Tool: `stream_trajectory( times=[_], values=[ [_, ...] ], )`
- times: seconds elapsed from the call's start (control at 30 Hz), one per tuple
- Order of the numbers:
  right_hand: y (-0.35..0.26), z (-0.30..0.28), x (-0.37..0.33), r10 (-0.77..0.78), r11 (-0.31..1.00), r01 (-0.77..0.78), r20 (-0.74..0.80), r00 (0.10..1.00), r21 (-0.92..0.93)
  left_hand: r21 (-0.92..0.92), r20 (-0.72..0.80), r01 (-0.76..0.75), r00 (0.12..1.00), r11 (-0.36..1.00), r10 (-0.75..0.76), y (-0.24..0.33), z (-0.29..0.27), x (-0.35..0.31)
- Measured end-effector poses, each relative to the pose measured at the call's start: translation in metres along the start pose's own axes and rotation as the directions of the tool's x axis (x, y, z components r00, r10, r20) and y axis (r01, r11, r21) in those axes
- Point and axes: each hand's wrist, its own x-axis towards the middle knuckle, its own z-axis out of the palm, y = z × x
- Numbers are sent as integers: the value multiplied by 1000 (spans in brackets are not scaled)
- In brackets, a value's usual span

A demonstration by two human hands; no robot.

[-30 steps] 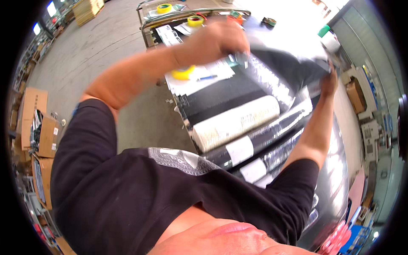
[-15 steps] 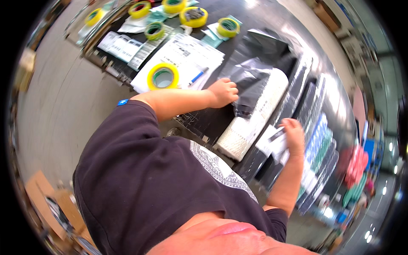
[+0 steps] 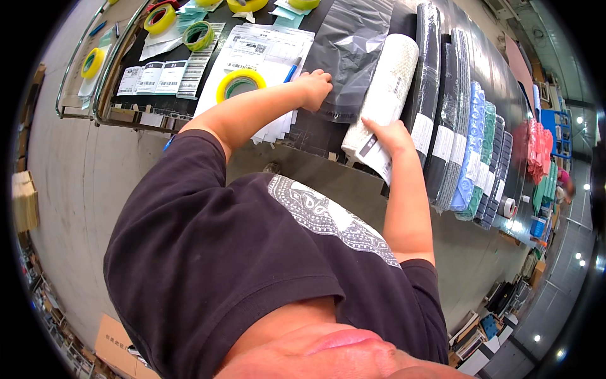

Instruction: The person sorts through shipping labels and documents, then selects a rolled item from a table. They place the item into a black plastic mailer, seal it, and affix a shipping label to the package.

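Observation:
A white textured roll point(image 3: 391, 69) in clear wrap lies on the black table. My right hand point(image 3: 392, 138) grips its near end, thumb on top and the other fingers hidden down its right side. Beside that hand, a white label point(image 3: 374, 155) lies against the roll's end, one corner hanging loose. My left hand point(image 3: 314, 90) is closed, fingers curled, at the left edge of a dark translucent plastic bag point(image 3: 350, 63). Whether it pinches the bag is hidden. The bag lies flat, left of the roll.
Left of my left hand are printed sheets point(image 3: 246, 50), a blue pen point(image 3: 292, 71) and a yellow tape roll point(image 3: 260, 78). More tape rolls point(image 3: 199, 35) stand behind. Several wrapped dark rolls point(image 3: 429, 69), a blue roll point(image 3: 468, 145) and a green roll point(image 3: 483, 151) line the right side.
The label has gone from my right hand in the air to the white roll's near end, with that hand now on the roll. The bag no longer overlaps the roll. The view has turned.

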Motion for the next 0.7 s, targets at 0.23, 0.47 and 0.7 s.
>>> stream_trajectory(
  times=[0.23,0.47,0.7],
  values=[
    [11,-12,1,-102,784,-141,349,932,605,213,-65,-51,996,976,66,2,11,0],
    [94,16,-67,-247,319,-350,433,867,881,215,-142,-145,974,966,178,-18,21,1],
    [128,-6,-173,-399,269,-311,400,825,911,344,-126,-285,930,895,345,-24,23,-2]
  ],
)
